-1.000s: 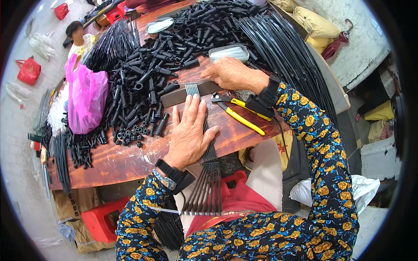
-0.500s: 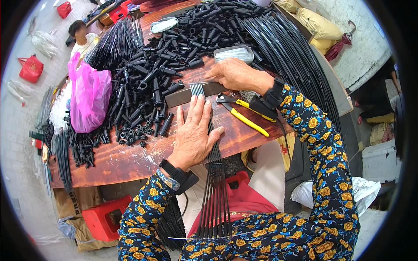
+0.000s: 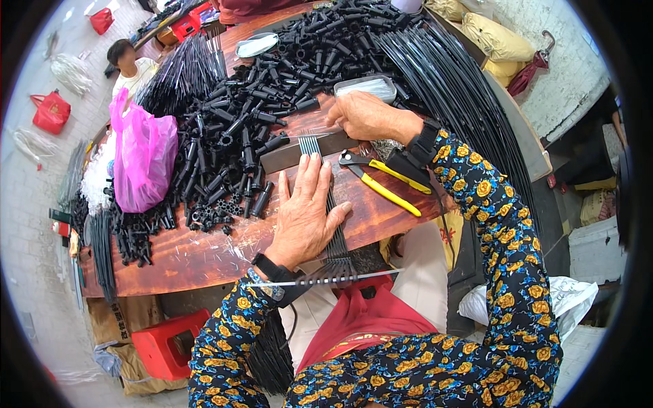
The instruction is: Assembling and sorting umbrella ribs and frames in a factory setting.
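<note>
reddish-brown wood table (image 3: 170, 268), workshop floor around it. left hand (image 3: 306, 214): palm down, fingers spread, laid over a row of rods (image 3: 338, 246), not clenched. rods run under it; silvery tips stick out past the fingers, across a grey bar (image 3: 280, 160); black ends reach past the near table edge. right hand (image 3: 371, 117): fingers curled by the bar's right end, near the tips; can't tell if it grips anything. thin metal strip (image 3: 381, 275) crosses the rods' near ends over the lap. yellow-handled pliers (image 3: 391, 196) right of the rods. clear tray (image 3: 367, 87) of thin pins just beyond right hand. black parts (image 3: 228, 109) heaped left and beyond, rod bundle (image 3: 469, 102) to the right. pink bag (image 3: 144, 163) far left, person (image 3: 134, 73) behind it.
</note>
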Demonstrator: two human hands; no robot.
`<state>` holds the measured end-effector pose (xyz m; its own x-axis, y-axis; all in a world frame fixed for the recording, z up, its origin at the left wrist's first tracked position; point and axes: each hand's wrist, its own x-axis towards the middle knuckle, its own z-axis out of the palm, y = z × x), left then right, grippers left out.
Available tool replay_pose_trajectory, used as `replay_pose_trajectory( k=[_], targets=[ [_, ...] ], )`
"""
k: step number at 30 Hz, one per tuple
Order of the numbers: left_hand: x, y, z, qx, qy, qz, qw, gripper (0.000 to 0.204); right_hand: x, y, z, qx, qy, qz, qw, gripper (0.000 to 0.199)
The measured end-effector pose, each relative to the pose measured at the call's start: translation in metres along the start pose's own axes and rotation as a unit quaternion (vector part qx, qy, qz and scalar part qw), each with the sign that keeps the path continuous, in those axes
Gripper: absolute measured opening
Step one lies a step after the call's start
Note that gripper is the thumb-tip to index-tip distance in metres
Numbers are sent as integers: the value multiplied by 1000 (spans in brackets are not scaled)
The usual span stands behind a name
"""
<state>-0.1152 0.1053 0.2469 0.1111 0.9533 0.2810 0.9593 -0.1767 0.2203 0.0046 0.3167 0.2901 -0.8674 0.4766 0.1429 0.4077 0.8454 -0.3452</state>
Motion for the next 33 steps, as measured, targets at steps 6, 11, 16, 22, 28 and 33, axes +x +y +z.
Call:
replay_pose_trajectory(
  k=[6, 11, 16, 22, 28, 33],
  targets=[
    [-1, 1, 0, -1, -2, -2, 1000, 72, 2, 5, 2, 19, 6, -20, 1000, 19],
    [0, 0, -1, -4, -3, 0, 1000, 72, 6, 10, 6, 38, 9, -24, 999, 17],
    [-1, 0, -1, -19, -8, -9, 1000, 72, 6, 12, 10, 69, 15, -46, 996, 17],
    [-1, 0, -1, -22, -8, -5, 1000, 72, 5, 12, 12, 64, 26, -60, 996, 17],
    [-1, -1, -2, -18, -6, -1, 1000, 70, 6, 6, 13, 55, 21, -43, 997, 18],
    [-1, 1, -3, -16, -8, -3, 1000, 69, 9, 7, 21, 54, 28, -30, 998, 18]
  ],
)
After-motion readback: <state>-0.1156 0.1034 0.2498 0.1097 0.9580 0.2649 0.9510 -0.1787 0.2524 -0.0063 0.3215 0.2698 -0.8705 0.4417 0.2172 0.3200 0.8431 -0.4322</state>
